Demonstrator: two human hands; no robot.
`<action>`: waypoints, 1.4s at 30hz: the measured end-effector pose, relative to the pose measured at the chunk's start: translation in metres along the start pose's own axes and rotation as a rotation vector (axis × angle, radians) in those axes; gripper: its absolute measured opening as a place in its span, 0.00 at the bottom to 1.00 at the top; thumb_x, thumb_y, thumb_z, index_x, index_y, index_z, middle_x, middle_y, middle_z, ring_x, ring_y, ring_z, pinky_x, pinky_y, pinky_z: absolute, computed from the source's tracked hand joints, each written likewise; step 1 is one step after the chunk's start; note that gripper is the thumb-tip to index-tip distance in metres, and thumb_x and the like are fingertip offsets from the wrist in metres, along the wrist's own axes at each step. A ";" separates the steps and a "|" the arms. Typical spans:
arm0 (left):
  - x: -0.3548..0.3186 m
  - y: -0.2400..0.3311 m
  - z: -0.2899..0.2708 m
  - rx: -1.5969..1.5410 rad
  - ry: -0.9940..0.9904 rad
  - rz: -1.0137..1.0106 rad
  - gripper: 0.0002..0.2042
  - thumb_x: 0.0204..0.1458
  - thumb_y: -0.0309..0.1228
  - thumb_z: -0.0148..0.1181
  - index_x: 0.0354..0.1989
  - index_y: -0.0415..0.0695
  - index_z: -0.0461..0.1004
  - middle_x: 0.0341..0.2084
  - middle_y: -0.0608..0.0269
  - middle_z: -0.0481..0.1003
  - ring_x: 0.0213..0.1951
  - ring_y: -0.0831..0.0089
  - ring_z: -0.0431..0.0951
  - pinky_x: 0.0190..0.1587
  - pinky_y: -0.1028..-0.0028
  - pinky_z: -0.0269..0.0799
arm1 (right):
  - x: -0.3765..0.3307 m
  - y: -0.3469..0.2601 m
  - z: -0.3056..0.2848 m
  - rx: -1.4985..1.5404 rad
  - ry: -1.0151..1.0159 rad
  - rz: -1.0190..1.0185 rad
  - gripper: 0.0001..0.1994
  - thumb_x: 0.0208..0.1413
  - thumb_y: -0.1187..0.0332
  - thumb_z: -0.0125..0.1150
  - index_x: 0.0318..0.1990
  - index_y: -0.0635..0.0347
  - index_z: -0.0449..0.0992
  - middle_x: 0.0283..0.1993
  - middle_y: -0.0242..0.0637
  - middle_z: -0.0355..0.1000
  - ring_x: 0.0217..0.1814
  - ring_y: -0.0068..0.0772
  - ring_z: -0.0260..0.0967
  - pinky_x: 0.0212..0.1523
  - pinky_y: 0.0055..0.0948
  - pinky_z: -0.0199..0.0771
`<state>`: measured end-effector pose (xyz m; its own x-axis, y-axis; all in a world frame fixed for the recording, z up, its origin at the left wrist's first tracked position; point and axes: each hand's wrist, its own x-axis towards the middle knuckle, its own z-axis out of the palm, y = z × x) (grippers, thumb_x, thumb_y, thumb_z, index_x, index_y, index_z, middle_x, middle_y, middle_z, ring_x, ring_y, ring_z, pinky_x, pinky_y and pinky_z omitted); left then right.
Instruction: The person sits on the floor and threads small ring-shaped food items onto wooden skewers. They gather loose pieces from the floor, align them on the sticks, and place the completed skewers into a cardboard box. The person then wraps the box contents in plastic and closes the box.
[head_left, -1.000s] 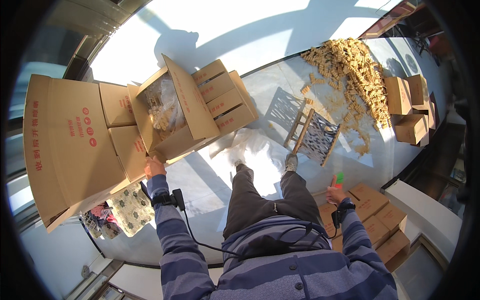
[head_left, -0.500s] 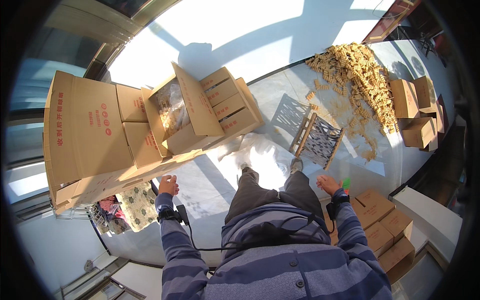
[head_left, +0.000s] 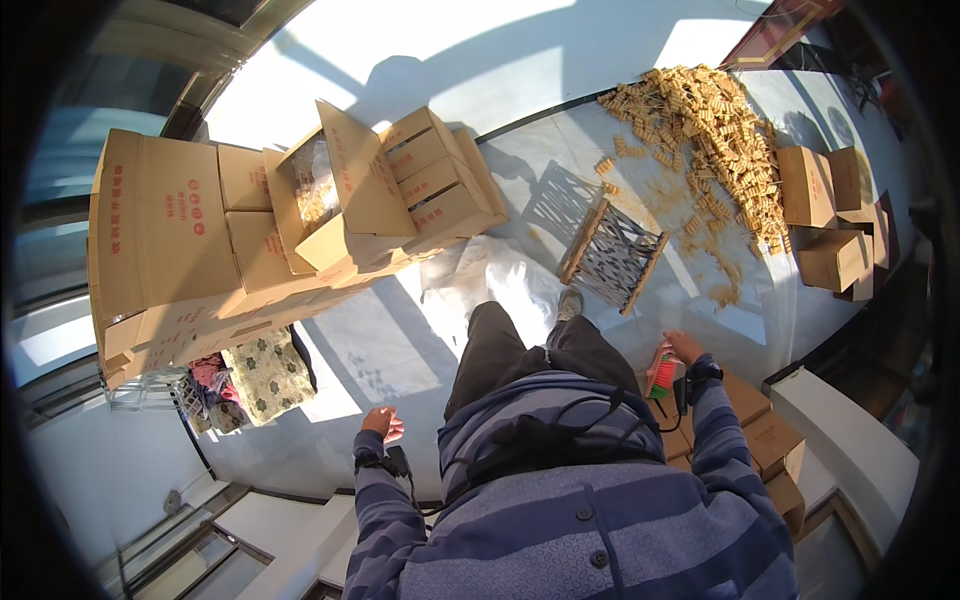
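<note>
- The right hand grips a small brush with red and green bristles; its fingers close around the handle end, and the brush hangs at the person's right hip, at about four o'clock from the picture's middle.
- The left hand hangs empty at about seven o'clock, fingers loosely curled and touching nothing; the floor lies below it.
- Just under the brush, at five o'clock, sits a stack of closed cartons, the nearest things to the right hand.
- Ahead of the feet, at one o'clock, a slatted wooden rack lies tilted on the floor, with a crumpled sheet of clear plastic beside it at twelve.
- Further out at one to two o'clock spreads a heap of small tan pieces, with strays scattered toward the rack.
- At ten to eleven o'clock stands a pile of large cardboard boxes; an open box shows bagged contents.
- My judgement on handling: keep the grip firm near the bristle base, and sweep strays toward the heap in short strokes, stepping around the rack rather than over it.
</note>
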<state>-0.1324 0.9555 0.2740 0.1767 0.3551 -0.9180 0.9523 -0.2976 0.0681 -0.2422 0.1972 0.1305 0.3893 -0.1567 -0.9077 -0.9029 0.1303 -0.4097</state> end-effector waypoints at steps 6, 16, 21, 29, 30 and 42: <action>-0.005 0.059 -0.002 0.092 0.087 0.262 0.19 0.64 0.42 0.54 0.56 0.41 0.70 0.38 0.50 0.80 0.34 0.61 0.83 0.36 0.63 0.83 | -0.012 -0.021 0.018 -0.004 -0.018 -0.088 0.16 0.65 0.53 0.53 0.43 0.57 0.75 0.36 0.31 0.76 0.34 0.24 0.73 0.32 0.25 0.72; 0.000 0.129 0.015 0.263 0.000 0.427 0.18 0.64 0.39 0.54 0.56 0.42 0.70 0.37 0.51 0.79 0.34 0.64 0.82 0.36 0.63 0.82 | -0.049 0.053 0.047 0.159 0.034 0.047 0.16 0.66 0.52 0.52 0.43 0.55 0.75 0.34 0.29 0.74 0.32 0.24 0.72 0.30 0.25 0.71; 0.034 0.136 0.003 0.304 -0.075 0.321 0.17 0.64 0.39 0.54 0.55 0.42 0.71 0.38 0.52 0.80 0.33 0.63 0.82 0.37 0.63 0.83 | -0.086 0.064 0.075 0.280 0.060 0.057 0.13 0.66 0.54 0.51 0.38 0.52 0.71 0.28 0.25 0.69 0.26 0.21 0.66 0.24 0.24 0.65; 0.060 0.158 -0.001 0.337 -0.157 0.483 0.19 0.62 0.41 0.58 0.52 0.38 0.73 0.32 0.56 0.80 0.28 0.70 0.81 0.32 0.68 0.80 | -0.095 0.108 0.135 -0.251 0.055 -0.304 0.07 0.63 0.63 0.51 0.36 0.55 0.70 0.30 0.38 0.72 0.31 0.40 0.73 0.29 0.37 0.71; 0.061 0.158 0.000 0.303 -0.146 0.476 0.19 0.62 0.41 0.58 0.52 0.37 0.73 0.31 0.56 0.80 0.28 0.70 0.80 0.31 0.69 0.80 | -0.090 0.117 0.140 -0.597 0.106 -0.553 0.07 0.60 0.65 0.52 0.36 0.58 0.70 0.34 0.44 0.74 0.37 0.50 0.75 0.35 0.44 0.74; 0.081 0.107 -0.016 0.136 -0.163 0.351 0.11 0.60 0.35 0.53 0.42 0.40 0.75 0.26 0.60 0.77 0.24 0.71 0.78 0.27 0.70 0.79 | -0.031 0.097 0.099 -0.267 -0.018 -0.370 0.12 0.60 0.65 0.55 0.48 0.59 0.75 0.40 0.44 0.75 0.42 0.48 0.76 0.42 0.43 0.76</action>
<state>-0.0118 0.9668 0.2133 0.4331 0.0690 -0.8987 0.7976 -0.4937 0.3465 -0.3238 0.3112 0.1104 0.6956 -0.1275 -0.7071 -0.7169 -0.1887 -0.6712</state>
